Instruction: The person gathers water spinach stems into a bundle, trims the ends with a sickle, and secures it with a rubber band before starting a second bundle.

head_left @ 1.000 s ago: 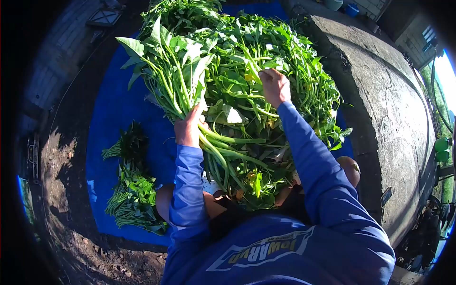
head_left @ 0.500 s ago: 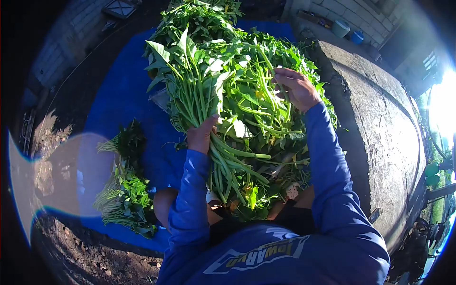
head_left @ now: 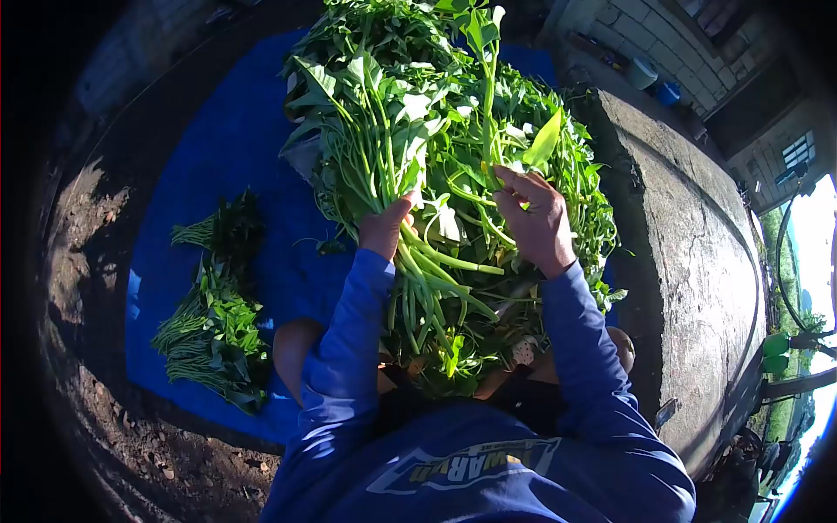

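Observation:
My left hand [head_left: 386, 228] is wrapped round a thick bunch of water spinach [head_left: 373, 157]. Leaves fan out above the fist, and pale cut stems hang below it towards my lap. To the right, my right hand [head_left: 539, 220] pinches a single water spinach stem [head_left: 489, 109] near its lower end. That stem stands nearly upright with leaves at its top. Beneath and beyond both hands spreads a large heap of loose greens [head_left: 580, 179].
A blue tarp [head_left: 187, 148] lies under the heap. Bundled greens [head_left: 209, 336] rest on it at the left, with a darker bundle [head_left: 231, 228] behind. A rough concrete block [head_left: 689, 235] borders the right side. Buckets [head_left: 643, 73] stand by the far wall.
My right hand has come down and pinches a leafy stem that now stands upright above it. The left hand keeps its hold on the bunch. The camera view has shifted slightly.

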Demonstrator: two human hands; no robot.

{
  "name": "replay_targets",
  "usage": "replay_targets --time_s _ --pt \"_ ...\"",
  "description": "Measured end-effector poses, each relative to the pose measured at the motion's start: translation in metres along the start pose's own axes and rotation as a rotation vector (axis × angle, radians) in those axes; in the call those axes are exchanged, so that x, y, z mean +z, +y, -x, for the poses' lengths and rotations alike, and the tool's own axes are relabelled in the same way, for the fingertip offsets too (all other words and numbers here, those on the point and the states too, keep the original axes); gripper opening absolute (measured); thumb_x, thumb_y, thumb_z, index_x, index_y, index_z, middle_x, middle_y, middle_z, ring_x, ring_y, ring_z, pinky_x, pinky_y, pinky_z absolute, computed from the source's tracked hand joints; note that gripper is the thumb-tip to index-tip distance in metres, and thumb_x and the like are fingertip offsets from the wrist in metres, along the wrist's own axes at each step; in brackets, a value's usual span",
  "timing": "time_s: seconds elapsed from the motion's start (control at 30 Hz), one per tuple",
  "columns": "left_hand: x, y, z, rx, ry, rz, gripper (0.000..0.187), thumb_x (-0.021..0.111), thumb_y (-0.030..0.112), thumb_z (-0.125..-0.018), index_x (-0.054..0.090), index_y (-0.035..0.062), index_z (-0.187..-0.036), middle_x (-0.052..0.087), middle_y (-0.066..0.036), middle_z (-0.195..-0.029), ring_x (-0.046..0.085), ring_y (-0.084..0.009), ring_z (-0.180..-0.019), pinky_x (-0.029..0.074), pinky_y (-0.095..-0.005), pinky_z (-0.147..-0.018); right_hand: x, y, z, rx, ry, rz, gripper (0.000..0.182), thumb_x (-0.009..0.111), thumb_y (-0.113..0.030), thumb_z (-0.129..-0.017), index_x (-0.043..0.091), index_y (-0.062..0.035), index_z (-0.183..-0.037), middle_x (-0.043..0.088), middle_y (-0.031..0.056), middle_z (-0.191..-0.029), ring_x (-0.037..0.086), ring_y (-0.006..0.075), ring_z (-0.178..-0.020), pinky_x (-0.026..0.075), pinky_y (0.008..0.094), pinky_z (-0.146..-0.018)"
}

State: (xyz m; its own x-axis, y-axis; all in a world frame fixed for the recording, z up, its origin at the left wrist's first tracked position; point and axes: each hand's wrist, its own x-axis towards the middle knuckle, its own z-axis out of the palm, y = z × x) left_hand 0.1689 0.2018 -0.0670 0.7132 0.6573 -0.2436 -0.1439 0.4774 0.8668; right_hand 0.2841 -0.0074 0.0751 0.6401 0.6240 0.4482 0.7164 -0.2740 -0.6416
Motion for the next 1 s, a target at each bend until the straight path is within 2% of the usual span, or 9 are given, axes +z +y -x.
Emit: replay_targets --time_s 0.1,0.3,0.43,0.47,0.57,0.6,0.8,0.9,1.0 --pt "-0.001 -0.011 -0.001 -0.288 -0.089 -0.008 0.044 0.079 0.056 -0.09 0.068 0.0132 -0.095 0.062 0.0 -0.071 0.061 -0.0143 -0.056 0.052 -0.0314 -0.054 0.05 0.007 0.038 -0.031 -0.391 0.016 0.036 0.065 -0.013 -0.089 0.075 -0.0061 -0.123 0.07 0.0191 -0.089 0.071 0.0359 -0.085 0.056 0.043 -0.078" --pt "-0.011 -0.034 -0.008 -0.269 -0.169 0.048 0.059 0.065 0.068 -0.094 0.069 0.0104 -0.101 0.068 -0.004 -0.078 0.066 -0.0171 -0.063 0.057 -0.0334 -0.059 0.079 0.019 0.059 -0.02 -0.42 0.029 0.038 0.064 -0.012 -0.09 0.073 -0.005 -0.127 0.071 0.0184 -0.099 0.071 0.0366 -0.09 0.056 0.0426 -0.084" --pt "0.006 -0.034 0.007 -0.053 -0.069 -0.021 0.046 0.08 0.051 -0.091 0.072 0.0068 -0.099 0.07 -0.004 -0.082 0.065 -0.0147 -0.067 0.055 -0.0313 -0.062 0.087 0.016 0.054 -0.018 -0.456 -0.039 0.036 0.062 -0.014 -0.09 0.073 -0.0037 -0.122 0.073 0.0223 -0.108 0.071 0.0409 -0.1 0.056 0.046 -0.091" --pt "0.001 -0.038 0.002 -0.043 -0.077 -0.065 0.035 0.086 0.037 -0.088 0.073 0.0055 -0.096 0.07 -0.004 -0.083 0.064 -0.0138 -0.066 0.054 -0.0309 -0.062 0.088 0.014 0.054 -0.006 -0.457 -0.085 0.035 0.061 -0.015 -0.09 0.073 -0.003 -0.122 0.073 0.0229 -0.108 0.071 0.0412 -0.101 0.056 0.046 -0.091" --pt "-0.004 -0.048 -0.006 0.086 -0.032 -0.09 0.03 0.086 0.031 -0.088 0.074 0.0039 -0.095 0.069 -0.004 -0.081 0.064 -0.015 -0.065 0.054 -0.0318 -0.06 0.088 0.01 0.067 -0.013 -0.352 -0.072 0.03 0.066 -0.017 -0.09 0.074 -0.0015 -0.115 0.073 0.0215 -0.108 0.069 0.0401 -0.103 0.055 0.0461 -0.093" --pt "0.0 -0.035 0.0 -0.034 -0.03 -0.026 0.028 0.085 0.02 -0.085 0.076 0.0013 -0.105 0.069 -0.005 -0.078 0.066 -0.0165 -0.065 0.055 -0.0326 -0.06 0.079 0.0 0.071 -0.045 -0.307 0.002 0.029 0.068 -0.018 -0.09 0.074 -0.0019 -0.113 0.073 0.0206 -0.108 0.069 0.0393 -0.104 0.054 0.046 -0.094" --pt "0.006 -0.035 -0.002 0.0 0.002 0.014 0.028 0.085 0.016 -0.084 0.077 0.0004 -0.104 0.073 -0.004 -0.085 0.064 -0.0135 -0.067 0.053 -0.0299 -0.062 0.059 -0.003 0.112 -0.262 0.022 0.387 0.018 0.073 -0.012 -0.087 0.071 -0.006 -0.104 0.066 0.0145 -0.095 0.062 0.0376 -0.097 0.049 0.0489 -0.083" --pt "0.01 -0.036 -0.003 0.093 0.022 0.059 0.025 0.085 0.009 -0.082 0.077 0.0003 -0.104 0.076 -0.005 -0.096 0.067 -0.0132 -0.075 0.054 -0.0289 -0.07 0.044 -0.003 0.135 -0.136 -0.073 0.276 0.015 0.073 -0.01 -0.086 0.072 -0.0071 -0.101 0.066 0.0151 -0.096 0.062 0.0385 -0.095 0.049 0.0508 -0.082" --pt "0.005 -0.035 -0.005 0.12 0.052 -0.021 0.025 0.081 0.001 -0.083 0.074 -0.0051 -0.106 0.076 -0.012 -0.104 0.073 -0.0181 -0.086 0.059 -0.0304 -0.081 -0.02 -0.011 0.131 0.182 -0.697 0.161 0.024 0.073 -0.019 -0.09 0.073 -0.0027 -0.107 0.072 0.0202 -0.099 0.07 0.0377 -0.089 0.054 0.0487 -0.08"
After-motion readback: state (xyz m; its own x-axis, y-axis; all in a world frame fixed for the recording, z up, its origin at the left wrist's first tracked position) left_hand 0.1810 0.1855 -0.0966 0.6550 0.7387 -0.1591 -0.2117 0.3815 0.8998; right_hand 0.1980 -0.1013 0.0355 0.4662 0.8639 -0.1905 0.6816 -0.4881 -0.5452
